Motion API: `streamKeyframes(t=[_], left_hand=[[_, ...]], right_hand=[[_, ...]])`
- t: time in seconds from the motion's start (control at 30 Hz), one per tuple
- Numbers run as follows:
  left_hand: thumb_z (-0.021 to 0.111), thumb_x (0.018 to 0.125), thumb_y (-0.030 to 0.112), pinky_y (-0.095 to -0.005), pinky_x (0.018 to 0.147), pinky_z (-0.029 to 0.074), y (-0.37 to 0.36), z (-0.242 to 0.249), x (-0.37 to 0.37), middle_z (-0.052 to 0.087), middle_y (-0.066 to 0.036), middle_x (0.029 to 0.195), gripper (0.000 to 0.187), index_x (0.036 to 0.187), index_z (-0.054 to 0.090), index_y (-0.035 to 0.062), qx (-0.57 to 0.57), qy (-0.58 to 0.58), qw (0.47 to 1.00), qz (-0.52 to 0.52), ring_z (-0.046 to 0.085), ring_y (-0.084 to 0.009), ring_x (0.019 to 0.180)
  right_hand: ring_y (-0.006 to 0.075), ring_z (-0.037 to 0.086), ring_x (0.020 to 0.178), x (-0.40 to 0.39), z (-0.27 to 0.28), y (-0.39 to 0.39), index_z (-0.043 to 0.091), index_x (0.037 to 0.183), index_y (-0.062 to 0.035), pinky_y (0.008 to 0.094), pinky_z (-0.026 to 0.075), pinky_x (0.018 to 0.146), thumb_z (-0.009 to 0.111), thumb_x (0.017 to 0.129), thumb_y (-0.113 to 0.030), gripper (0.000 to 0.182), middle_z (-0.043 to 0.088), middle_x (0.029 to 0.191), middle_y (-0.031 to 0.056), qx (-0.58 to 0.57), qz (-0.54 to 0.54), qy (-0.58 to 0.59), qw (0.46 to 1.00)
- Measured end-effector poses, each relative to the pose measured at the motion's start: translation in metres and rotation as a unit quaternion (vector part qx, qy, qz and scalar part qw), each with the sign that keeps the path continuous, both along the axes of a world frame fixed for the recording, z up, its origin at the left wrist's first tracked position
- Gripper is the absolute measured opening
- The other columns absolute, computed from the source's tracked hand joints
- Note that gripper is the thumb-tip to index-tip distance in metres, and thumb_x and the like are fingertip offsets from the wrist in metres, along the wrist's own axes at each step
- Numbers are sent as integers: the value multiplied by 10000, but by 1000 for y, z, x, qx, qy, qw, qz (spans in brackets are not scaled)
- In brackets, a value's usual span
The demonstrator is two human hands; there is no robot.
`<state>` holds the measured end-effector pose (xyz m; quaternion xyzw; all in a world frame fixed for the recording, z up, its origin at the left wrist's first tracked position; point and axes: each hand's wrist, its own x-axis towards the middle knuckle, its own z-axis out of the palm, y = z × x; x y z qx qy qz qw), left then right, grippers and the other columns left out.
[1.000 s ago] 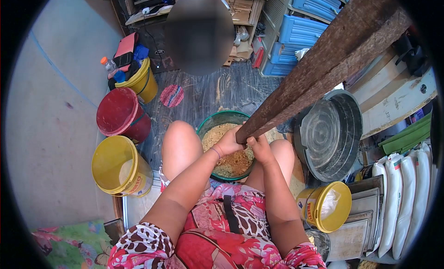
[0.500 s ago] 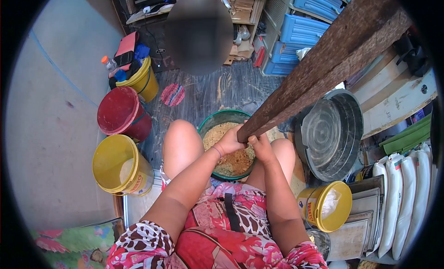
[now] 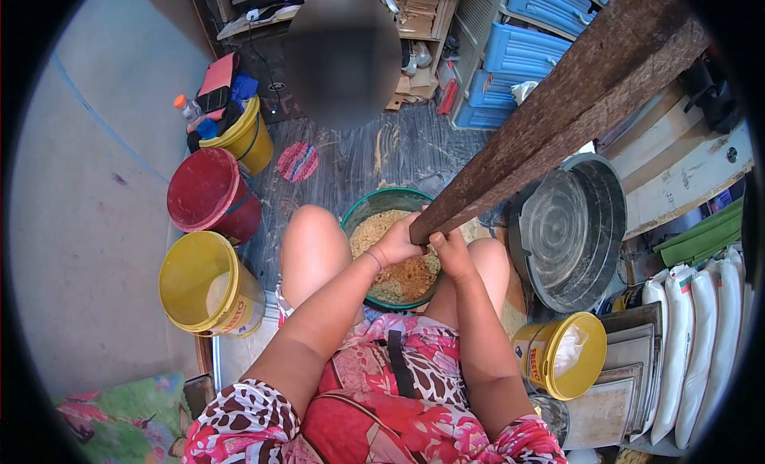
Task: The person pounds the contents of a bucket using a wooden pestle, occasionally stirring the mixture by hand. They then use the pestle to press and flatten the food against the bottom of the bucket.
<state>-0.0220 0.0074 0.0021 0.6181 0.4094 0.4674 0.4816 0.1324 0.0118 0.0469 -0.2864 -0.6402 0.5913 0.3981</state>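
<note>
A long, rough brown wooden post (image 3: 550,113) slants from the upper right down to my hands. My left hand (image 3: 396,242) is closed around its lower end, fingers partly hidden behind the wood, a thin band on the wrist. My right hand (image 3: 452,253) grips the same end from the other side, its thumb along the edge. Below both hands, between my knees, sits a green basin (image 3: 351,212) holding crumbly yellow meal (image 3: 381,225) with a darker orange-brown patch (image 3: 416,279). The post and hands cover part of the basin.
At left stand a red bucket (image 3: 203,189), a yellow bucket (image 3: 195,281) and another yellow bucket (image 3: 253,141) topped with belongings. A black tub (image 3: 522,249), a yellow bucket with a white bag (image 3: 550,368) and white sacks (image 3: 677,344) are at right. Blue drawers (image 3: 518,49) stand behind.
Both hands keep their grip on the post, which has barely moved. At the lower left, the patterned green cloth has shifted and its edge lies differently.
</note>
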Motion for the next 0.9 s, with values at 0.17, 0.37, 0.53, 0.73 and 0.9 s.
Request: streamKeyframes(t=[0.17, 0.37, 0.53, 0.73, 0.9], left_hand=[[704, 580, 2, -297, 845, 438, -1, 7, 0, 580, -56, 988, 596, 1138, 498, 32, -14, -4, 1000, 0, 549, -168, 946], [703, 578, -8, -294, 842, 438, -2, 6, 0, 573, -51, 1012, 609, 1148, 489, 29, -15, 4, 1000, -2, 541, -155, 959], [715, 585, 0, -297, 863, 434, -4, 11, 2, 568, -46, 1041, 659, 1192, 461, 32, -37, -47, 998, -17, 529, -147, 984], [706, 585, -23, -287, 857, 438, -2, 5, 0, 566, -42, 1035, 646, 1182, 467, 34, -32, -16, 999, -16, 527, -144, 977], [707, 584, -22, -294, 862, 437, -2, 4, -1, 566, -42, 1035, 650, 1185, 465, 34, -58, -35, 997, -27, 528, -149, 978]], right_hand=[[226, 418, 1193, 0, -2, 2, 392, 1296, 20, 362, 302, 1017, 585, 745, -632, 876, 458, 1280, 119, -3, -1, -5, 1000], [222, 424, 1183, 0, 0, 0, 401, 1292, 18, 359, 307, 1012, 588, 751, -621, 858, 464, 1272, 118, -11, -4, 3, 1000], [221, 433, 1173, 1, -8, 3, 406, 1289, 18, 356, 317, 1004, 593, 751, -616, 852, 477, 1253, 114, 21, -15, -11, 1000], [219, 436, 1167, -1, -9, 4, 407, 1283, 21, 358, 321, 999, 582, 749, -632, 862, 480, 1246, 114, 21, -18, 1, 1000], [216, 434, 1170, -1, -7, 2, 402, 1286, 20, 357, 321, 998, 579, 742, -643, 875, 478, 1250, 111, 11, -13, 3, 1000]])
